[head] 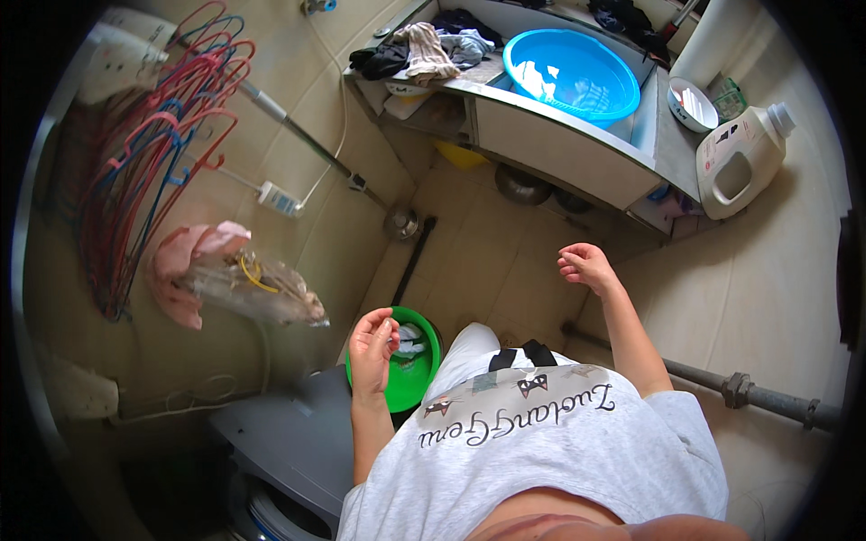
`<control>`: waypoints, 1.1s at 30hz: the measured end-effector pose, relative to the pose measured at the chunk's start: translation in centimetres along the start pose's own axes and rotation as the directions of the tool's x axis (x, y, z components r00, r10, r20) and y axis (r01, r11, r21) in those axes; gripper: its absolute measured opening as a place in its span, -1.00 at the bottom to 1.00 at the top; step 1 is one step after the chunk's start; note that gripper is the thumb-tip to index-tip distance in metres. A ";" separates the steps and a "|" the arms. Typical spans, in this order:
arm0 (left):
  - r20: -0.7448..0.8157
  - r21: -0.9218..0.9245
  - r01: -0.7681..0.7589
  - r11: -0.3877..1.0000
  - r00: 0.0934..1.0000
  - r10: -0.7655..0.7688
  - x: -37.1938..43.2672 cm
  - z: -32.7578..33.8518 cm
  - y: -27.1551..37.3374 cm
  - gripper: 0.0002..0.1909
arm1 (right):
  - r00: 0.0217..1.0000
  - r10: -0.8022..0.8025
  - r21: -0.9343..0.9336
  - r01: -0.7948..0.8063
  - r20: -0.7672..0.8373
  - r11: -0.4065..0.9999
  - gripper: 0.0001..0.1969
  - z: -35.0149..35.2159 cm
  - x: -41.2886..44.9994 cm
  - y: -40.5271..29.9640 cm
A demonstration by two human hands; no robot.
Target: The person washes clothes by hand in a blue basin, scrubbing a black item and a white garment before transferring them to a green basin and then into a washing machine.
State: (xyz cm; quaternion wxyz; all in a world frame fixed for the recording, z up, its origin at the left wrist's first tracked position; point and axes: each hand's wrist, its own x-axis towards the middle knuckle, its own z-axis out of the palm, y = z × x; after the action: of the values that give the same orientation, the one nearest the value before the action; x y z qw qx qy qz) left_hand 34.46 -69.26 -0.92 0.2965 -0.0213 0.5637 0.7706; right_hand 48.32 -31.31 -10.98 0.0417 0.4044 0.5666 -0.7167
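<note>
My left hand [373, 348] is raised with loosely bent fingers and nothing seen in it. From this view it overlaps the rim of a green bucket [409, 385], which has a white cloth [408, 341] inside. My right hand [587, 267] hangs in the air over the tiled floor, fingers loosely curled, also without anything visible in it. Ahead of me, a blue plastic basin [595, 74] of water rests in the counter unit. Beside it on the left, a striped cloth [427, 51] and dark garments [380, 62] lie in a heap.
Pink and blue clothes hangers [155, 142] hang from a metal pole [298, 128] at left, above a plastic bag [250, 287]. A grey appliance [298, 433] stands at lower left. A detergent jug [737, 162] and white bowl [691, 105] are at right. A pipe [764, 399] runs along the wall.
</note>
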 end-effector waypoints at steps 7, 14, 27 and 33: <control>0.077 0.143 0.080 0.987 0.993 -0.091 11.2 2.8 1.0 -0.82 | 0.936 -0.351 0.009 0.351 0.016 0.936 -0.78 -2.2 6.4 -15.5; 0.061 0.180 0.055 0.982 0.996 -0.067 23.4 5.3 5.0 -0.82 | 0.856 -0.512 -0.221 0.514 0.070 0.829 -0.67 3.6 20.0 -32.5; -0.061 0.275 0.061 0.960 0.997 -0.046 33.9 9.3 10.5 -0.81 | 0.641 -0.739 -0.813 0.307 -0.208 0.495 -0.49 9.7 43.0 -37.4; -0.118 0.187 0.042 0.981 0.993 -0.020 33.1 10.6 10.3 -0.81 | 0.421 -0.862 -0.509 0.696 -0.282 0.506 -0.76 6.4 43.5 -44.6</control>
State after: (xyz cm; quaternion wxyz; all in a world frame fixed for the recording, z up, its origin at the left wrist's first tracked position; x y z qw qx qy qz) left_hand 5.51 -47.55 -0.43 0.2761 -0.0464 0.6502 0.7063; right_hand -7.33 -3.53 -3.34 -0.3862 0.2482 0.7843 -0.4174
